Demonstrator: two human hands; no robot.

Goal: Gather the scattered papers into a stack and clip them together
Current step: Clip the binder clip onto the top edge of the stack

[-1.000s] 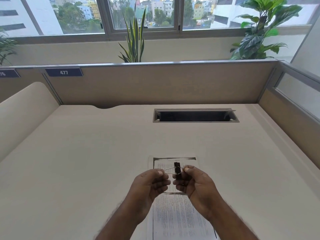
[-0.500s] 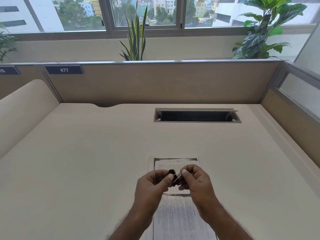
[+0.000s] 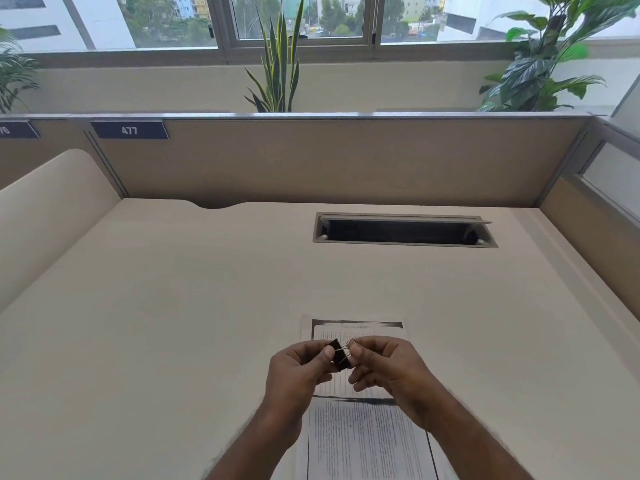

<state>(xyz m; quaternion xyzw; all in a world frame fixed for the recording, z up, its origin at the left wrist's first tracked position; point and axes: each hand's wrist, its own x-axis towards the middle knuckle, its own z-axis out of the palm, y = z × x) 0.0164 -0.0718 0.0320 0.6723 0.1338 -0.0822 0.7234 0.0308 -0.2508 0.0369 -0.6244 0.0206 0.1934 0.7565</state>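
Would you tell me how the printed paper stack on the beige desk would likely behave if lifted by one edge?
The printed paper stack looks thin, so it would probably droop. Nothing binds it yet: the black binder clip is held between the left hand and right hand, so sheets may fan apart. It likely slides easily on the smooth beige desk.

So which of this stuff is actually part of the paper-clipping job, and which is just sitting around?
Part of the job:
- binder clip, held over the papers
- papers, stacked on the desk
- left hand and right hand, both pinching the clip

Just around:
- cable slot in the desk
- number plate on the partition
- plants by the window
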